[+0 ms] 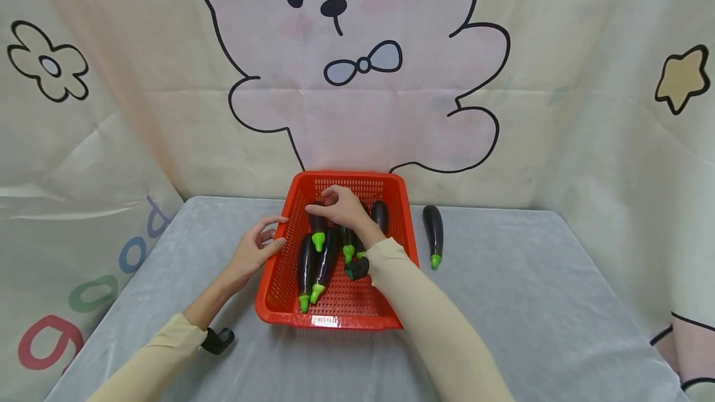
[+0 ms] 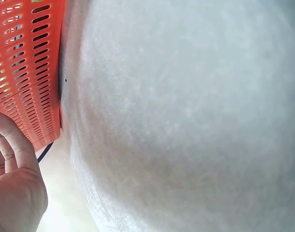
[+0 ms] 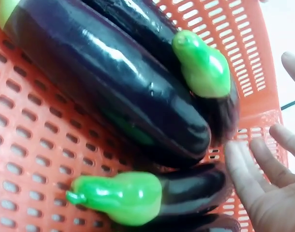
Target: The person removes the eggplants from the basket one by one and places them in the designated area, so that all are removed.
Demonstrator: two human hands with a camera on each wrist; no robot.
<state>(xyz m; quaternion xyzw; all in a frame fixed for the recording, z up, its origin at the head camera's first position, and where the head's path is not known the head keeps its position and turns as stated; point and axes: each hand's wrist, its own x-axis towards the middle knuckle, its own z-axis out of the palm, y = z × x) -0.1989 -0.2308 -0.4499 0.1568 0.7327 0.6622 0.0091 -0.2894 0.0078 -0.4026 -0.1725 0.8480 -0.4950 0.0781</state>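
A red plastic basket [image 1: 368,322] holds several dark purple eggplants with bright green stems. My left hand [image 1: 249,256] rests at the basket's left rim, its fingers loosely bent against the outer wall [image 2: 36,72]. Over the far part of the basket is my right hand [image 1: 347,211], fingers apart and empty. Just below its fingertips lies a short eggplant [image 1: 318,223], on top of two longer ones, a left one [image 1: 306,262] and a right one [image 1: 328,256]. In the right wrist view, the fingers [image 3: 242,174] are beside the eggplants' rounded ends. My right forearm partly hides eggplants in the basket's right half.
One eggplant [image 1: 433,231] lies outside on the grey tablecloth [image 1: 503,284], right of the basket. A printed curtain [image 1: 558,110] hangs close behind the table's back edge and along both sides. A white label [image 1: 325,321] sits on the basket's front rim.
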